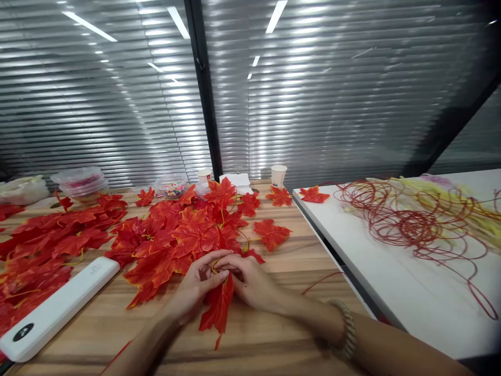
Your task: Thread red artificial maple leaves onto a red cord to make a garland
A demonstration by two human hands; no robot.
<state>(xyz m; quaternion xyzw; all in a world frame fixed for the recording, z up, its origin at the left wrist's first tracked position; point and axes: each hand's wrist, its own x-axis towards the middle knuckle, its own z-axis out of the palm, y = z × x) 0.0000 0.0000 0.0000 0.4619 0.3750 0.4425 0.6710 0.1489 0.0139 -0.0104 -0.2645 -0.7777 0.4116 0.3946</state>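
Observation:
My left hand (pixel 199 284) and my right hand (pixel 250 282) meet over the wooden table at the near edge of a leaf pile. Between them hangs a red artificial maple leaf (pixel 219 308), its tip pointing down toward me. The fingers of both hands are closed around its yellowish stem end, and the fingertips partly cover it. Just beyond my hands lies a heap of red artificial maple leaves (pixel 168 235). One single leaf (pixel 272 234) rests flat to the right of the heap.
A long white device (pixel 58 308) lies at left, beside more red leaves (pixel 58 235). Behind stand plastic tubs (pixel 80 180), a tub of colourful beads (pixel 172 188) and paper cups (pixel 278 175). Tangled red cord (pixel 410 227) covers part of the white table (pixel 376 277) at right, past a gap.

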